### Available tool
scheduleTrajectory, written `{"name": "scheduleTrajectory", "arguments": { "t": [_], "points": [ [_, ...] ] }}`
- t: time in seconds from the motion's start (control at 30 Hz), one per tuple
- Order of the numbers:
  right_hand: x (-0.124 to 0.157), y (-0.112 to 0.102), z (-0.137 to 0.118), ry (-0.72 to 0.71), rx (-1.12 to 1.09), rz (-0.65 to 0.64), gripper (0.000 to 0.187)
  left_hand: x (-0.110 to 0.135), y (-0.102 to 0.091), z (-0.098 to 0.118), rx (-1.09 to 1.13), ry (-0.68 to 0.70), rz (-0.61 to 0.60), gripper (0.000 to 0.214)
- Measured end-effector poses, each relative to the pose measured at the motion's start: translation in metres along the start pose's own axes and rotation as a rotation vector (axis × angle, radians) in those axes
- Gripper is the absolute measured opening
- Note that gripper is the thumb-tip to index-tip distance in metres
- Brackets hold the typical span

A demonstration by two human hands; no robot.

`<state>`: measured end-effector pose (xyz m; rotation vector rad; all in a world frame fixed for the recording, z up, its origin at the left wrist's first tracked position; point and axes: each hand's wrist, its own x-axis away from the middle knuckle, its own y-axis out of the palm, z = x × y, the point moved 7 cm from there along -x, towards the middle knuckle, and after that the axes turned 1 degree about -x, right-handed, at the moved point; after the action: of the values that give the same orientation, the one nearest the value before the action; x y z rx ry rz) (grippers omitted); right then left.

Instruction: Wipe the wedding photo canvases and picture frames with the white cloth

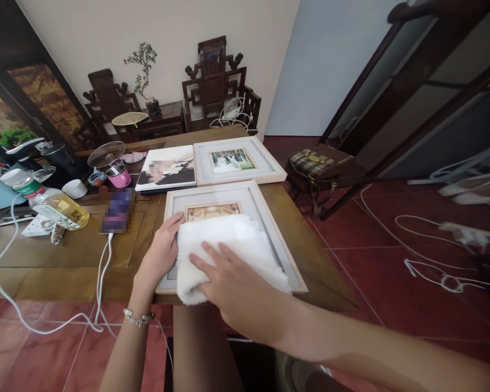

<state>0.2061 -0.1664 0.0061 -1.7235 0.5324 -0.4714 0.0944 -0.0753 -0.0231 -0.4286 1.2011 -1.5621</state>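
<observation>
A white-framed picture [269, 228] lies flat at the near edge of the wooden table [65, 256]. A fluffy white cloth [228, 239] covers most of its glass. My right hand [232, 288] lies flat on the cloth with the fingers stretched out and apart. My left hand [161, 253] rests on the frame's left edge, fingers curled onto it beside the cloth. A bracelet is on my left wrist.
Behind lie a second framed photo [239, 160] and an unframed print [167, 169]. To the left are a phone [117, 211] on a white cable, a plastic bottle [53, 204], a pink mug [118, 175] and a white cup [74, 189]. Carved chairs stand behind; cables lie on the red floor at right.
</observation>
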Motion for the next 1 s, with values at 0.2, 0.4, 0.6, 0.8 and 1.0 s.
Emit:
{"name": "scheduleTrajectory", "arguments": {
  "t": [0.2, 0.4, 0.6, 0.8, 1.0],
  "points": [
    [0.054, -0.002, 0.042, 0.177, 0.013, 0.066, 0.042, 0.002, 0.001, -0.004, -0.003, 0.024, 0.038, 0.054],
    [0.099, -0.011, 0.074, 0.229, 0.048, 0.208, 0.032, 0.002, 0.001, -0.005, -0.011, 0.013, 0.024, 0.055],
    [0.065, 0.004, 0.053, 0.077, 0.019, 0.132, 0.040, 0.001, -0.001, -0.003, 0.024, -0.016, 0.052, 0.051],
    [0.006, 0.002, 0.007, -0.114, 0.037, 0.059, 0.030, 0.001, -0.005, -0.003, 0.095, -0.056, 0.071, 0.045],
    [-0.020, -0.003, 0.023, -0.010, 0.137, 0.151, 0.030, 0.006, -0.009, 0.000, 0.121, -0.061, 0.119, 0.044]
  ]
}}
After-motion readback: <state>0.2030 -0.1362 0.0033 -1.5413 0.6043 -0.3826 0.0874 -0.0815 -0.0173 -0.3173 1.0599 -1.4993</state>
